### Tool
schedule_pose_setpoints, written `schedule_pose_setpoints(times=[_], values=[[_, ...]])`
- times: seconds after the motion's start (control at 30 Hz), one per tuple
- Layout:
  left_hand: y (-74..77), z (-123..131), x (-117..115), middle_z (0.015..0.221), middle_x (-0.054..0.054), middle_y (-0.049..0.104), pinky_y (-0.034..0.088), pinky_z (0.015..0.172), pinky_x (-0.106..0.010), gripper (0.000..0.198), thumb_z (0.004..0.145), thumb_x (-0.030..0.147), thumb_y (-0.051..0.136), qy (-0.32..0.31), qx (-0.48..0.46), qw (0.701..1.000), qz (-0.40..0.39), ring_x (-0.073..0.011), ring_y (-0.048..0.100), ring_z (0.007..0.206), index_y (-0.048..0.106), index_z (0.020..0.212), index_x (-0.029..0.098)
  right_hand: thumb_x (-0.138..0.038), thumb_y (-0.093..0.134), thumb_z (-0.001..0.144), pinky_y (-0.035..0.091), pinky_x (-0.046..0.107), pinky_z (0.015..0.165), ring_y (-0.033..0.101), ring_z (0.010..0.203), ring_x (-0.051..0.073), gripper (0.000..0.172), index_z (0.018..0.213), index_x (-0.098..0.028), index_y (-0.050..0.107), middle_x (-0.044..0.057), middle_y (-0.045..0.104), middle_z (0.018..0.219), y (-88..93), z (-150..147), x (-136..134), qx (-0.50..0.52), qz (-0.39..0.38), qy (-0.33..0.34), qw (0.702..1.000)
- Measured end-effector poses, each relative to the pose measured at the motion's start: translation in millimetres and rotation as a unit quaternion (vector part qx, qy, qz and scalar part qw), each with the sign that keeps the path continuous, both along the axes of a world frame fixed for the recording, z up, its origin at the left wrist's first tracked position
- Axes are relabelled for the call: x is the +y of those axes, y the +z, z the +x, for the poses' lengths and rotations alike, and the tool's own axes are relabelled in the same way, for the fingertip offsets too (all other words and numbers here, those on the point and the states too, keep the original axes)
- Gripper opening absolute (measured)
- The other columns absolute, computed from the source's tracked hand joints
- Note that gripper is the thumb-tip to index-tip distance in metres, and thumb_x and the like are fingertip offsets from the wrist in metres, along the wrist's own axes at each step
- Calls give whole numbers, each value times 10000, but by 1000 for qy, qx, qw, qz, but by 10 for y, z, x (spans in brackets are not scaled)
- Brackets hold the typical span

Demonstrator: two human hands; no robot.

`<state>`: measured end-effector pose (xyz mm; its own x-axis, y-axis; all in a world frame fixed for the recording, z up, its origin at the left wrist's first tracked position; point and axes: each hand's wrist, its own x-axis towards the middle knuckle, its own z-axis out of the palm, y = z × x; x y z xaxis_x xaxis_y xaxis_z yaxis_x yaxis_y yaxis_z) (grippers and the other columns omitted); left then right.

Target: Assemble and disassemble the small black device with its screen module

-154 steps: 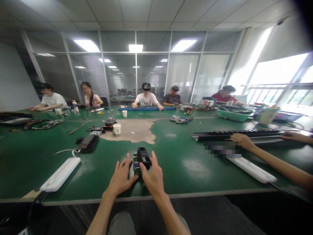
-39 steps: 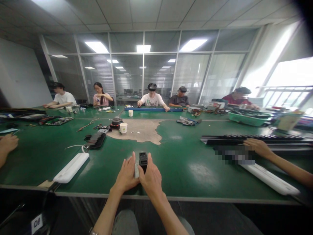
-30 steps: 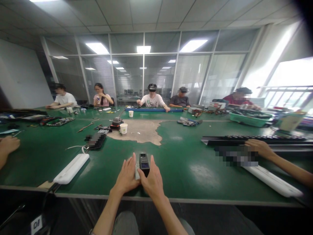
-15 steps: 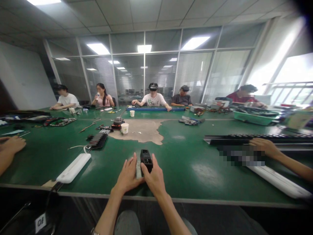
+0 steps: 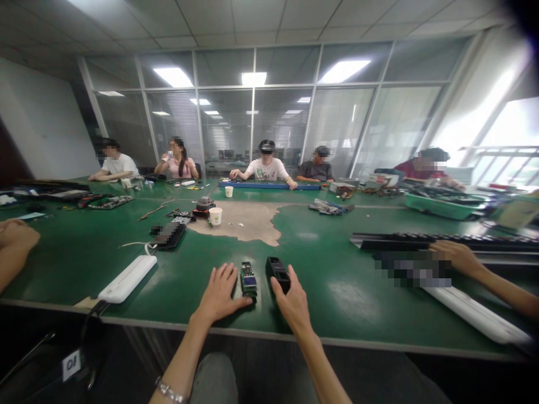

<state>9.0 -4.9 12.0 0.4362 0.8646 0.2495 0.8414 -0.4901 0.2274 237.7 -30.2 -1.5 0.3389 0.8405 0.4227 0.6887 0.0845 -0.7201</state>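
A small green circuit board with a display (image 5: 249, 280) lies on the green tabletop in front of me. My left hand (image 5: 221, 292) rests flat to the left of it, fingers spread, the thumb reaching along the board's near end. A black plastic casing (image 5: 278, 271), hollow with rectangular openings, is to the right of the board. My right hand (image 5: 291, 294) grips this casing between thumb and fingers. A gap of bare tabletop separates casing and board.
A white power strip (image 5: 128, 279) lies to the left, beside a dark device (image 5: 170, 233). Paper cups (image 5: 215, 216) stand farther back on a worn patch. At right, a co-worker's hand (image 5: 457, 257) is by long black rails (image 5: 404, 241). Several people sit across the table.
My right hand has moved right with the black casing, away from my left hand. The circuit board now shows between them. My left hand's fingers are more spread.
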Motion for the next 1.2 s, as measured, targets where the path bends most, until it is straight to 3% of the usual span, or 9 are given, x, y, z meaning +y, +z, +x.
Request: schedule_pose_setpoints(times=[0.2,0.5,0.67,0.93,1.07,1.2], values=[[34,-1,-34,1512,-121,294,124,1141,-548,919,726,817,377,2,7,1000,3,-329,199,1403,386,1398,189,-516,478,830,360,434,1034,460,1239,312,777,1394,-4,327,224,480,1336,-88,-16,-8,-48,8,-1,999],[19,-1,-11,1510,-106,301,144,1141,-535,900,727,811,389,5,-3,1000,5,-325,207,1401,382,1400,213,-500,561,781,356,428,1042,443,1248,309,836,1404,-7,300,220,451,1363,-108,-24,-19,-82,38,-4,996],[36,0,-21,1516,-104,290,142,1137,-540,860,762,792,358,2,-6,1000,-5,-323,197,1404,375,1404,221,-470,518,823,379,438,1021,474,1221,299,741,1402,-46,332,197,485,1343,-90,-37,-72,-86,25,12,996],[67,-1,-46,1521,-79,281,131,1134,-548,822,750,774,424,-10,-19,1000,-14,-320,181,1410,355,1409,288,-501,498,837,377,419,1035,470,1248,264,696,1401,-118,355,152,478,1369,216,-225,-124,27,34,31,999],[81,1,-60,1513,-80,298,137,1129,-561,812,745,768,441,-6,-19,1000,-13,-325,190,1406,370,1399,292,-460,473,860,381,414,1030,472,1248,251,661,1415,-132,329,142,474,1374,390,-463,-82,36,61,77,995],[80,-2,-61,1505,-84,315,147,1129,-560,785,762,742,443,-12,-14,1000,-8,-324,202,1402,383,1390,276,-424,469,866,391,420,1015,476,1243,268,664,1422,-98,310,174,481,1359,430,-674,-49,12,54,101,993]])
